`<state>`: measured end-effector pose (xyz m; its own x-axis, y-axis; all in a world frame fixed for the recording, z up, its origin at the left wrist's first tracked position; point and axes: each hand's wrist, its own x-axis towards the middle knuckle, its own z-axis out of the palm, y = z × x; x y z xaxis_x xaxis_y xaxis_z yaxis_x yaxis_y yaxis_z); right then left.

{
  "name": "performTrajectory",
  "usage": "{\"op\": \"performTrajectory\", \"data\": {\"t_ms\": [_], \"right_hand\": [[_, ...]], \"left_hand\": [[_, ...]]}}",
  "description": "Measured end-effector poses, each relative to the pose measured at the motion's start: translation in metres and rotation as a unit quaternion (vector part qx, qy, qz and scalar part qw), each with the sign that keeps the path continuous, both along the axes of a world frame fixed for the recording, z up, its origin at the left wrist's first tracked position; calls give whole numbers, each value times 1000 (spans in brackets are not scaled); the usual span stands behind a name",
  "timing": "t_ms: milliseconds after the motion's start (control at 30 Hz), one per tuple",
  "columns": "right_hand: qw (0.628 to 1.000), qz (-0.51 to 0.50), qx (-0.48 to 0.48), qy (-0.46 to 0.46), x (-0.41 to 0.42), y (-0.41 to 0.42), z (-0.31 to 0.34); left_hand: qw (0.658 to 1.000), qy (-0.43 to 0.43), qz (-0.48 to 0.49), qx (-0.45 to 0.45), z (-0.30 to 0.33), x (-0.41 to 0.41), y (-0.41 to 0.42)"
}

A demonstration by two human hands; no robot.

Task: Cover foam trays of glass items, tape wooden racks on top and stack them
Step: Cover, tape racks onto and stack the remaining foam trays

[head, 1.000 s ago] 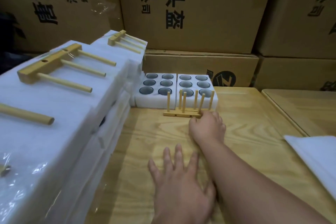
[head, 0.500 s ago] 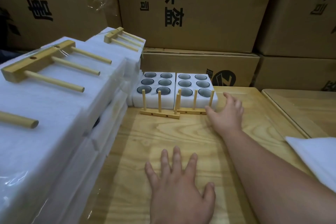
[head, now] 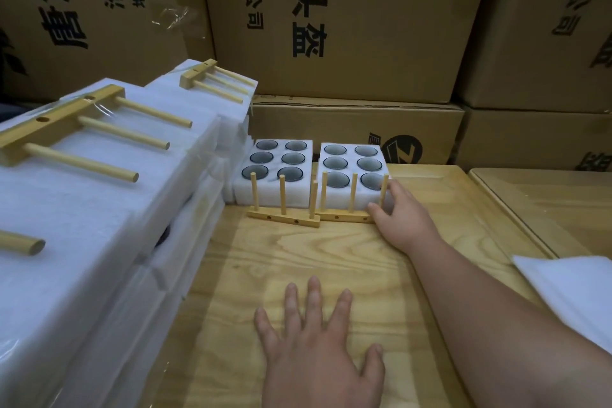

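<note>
1. Grip: the right hand (head: 402,219) grasps the right end of the right foam tray (head: 356,187), thumb on the front face near the base, fingers wrapped round the far right corner. The left hand (head: 318,351) is released, lying flat with fingers spread on the tabletop (head: 298,262) at 6 o'clock.
2. Since half a second ago the right hand has moved forward from just beside the tray to close on its corner; the left hand has stayed put, and the two racks have not shifted.
3. The right foam tray sits at 12 o'clock, side by side with the left foam tray (head: 273,187), a thin gap between them. Each holds six glass items in round holes, mouths up, uncovered; each tray's long axis runs away from the viewer.
4. The right wooden rack (head: 344,217) and left wooden rack (head: 284,218) stand just before the trays, base bars running left to right, three pegs each pointing straight up. The left rack's right end overlaps in front of the right rack's left end.
5. At 9 o'clock a stack of wrapped foam trays (head: 99,209) with racks taped on top, pegs lying flat, borders the work area. Cardboard boxes (head: 347,26) wall the far edge. A white foam sheet (head: 569,288) lies at 3 o'clock. Bare wood stretches between the left hand and the racks.
</note>
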<state>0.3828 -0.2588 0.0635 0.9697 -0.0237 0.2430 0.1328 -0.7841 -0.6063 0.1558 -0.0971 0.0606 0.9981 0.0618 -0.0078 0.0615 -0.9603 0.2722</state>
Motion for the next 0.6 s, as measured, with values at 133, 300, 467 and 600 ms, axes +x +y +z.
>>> {"op": "performTrajectory", "data": {"t_ms": [133, 300, 467, 600], "right_hand": [[999, -33, 13, -5, -25, -4, -2], [999, -47, 20, -4, -70, -12, -4], [998, -55, 21, -7, -127, -16, -5], [998, -54, 22, -6, -170, -18, -8]], "left_hand": [[1000, 12, 10, 19, -8, 2, 1], [1000, -13, 11, 3, -8, -5, 2], [996, -51, 43, -61, -4, -8, 4], [977, -114, 74, -163, 0, -13, 6]]}}
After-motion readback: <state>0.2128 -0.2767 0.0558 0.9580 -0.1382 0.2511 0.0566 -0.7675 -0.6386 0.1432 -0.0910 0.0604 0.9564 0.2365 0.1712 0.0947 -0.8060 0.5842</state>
